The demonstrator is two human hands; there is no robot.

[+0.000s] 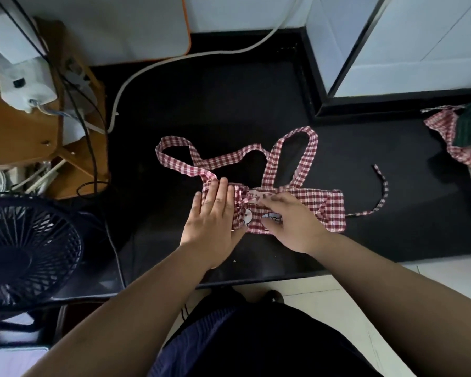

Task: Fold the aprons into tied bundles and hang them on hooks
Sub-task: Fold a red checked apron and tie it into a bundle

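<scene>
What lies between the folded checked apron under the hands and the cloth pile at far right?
In the head view, only a loose tie strap of that apron, curling across bare black counter.

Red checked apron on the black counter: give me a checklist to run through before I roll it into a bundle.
1. Fold: red-and-white checked fabric apron lies as a flat strip: ok.
2. Anchor: left hand presses the strip's left end flat: ok.
3. Grip: right hand holds the strip across its middle: ok.
4. Straightness: left tie strap lies looped over itself: not ok.
5. Clearance: right tie strap curves alone on the black counter: ok.
6. Reach: hooks are not in view: cannot tell.
</scene>
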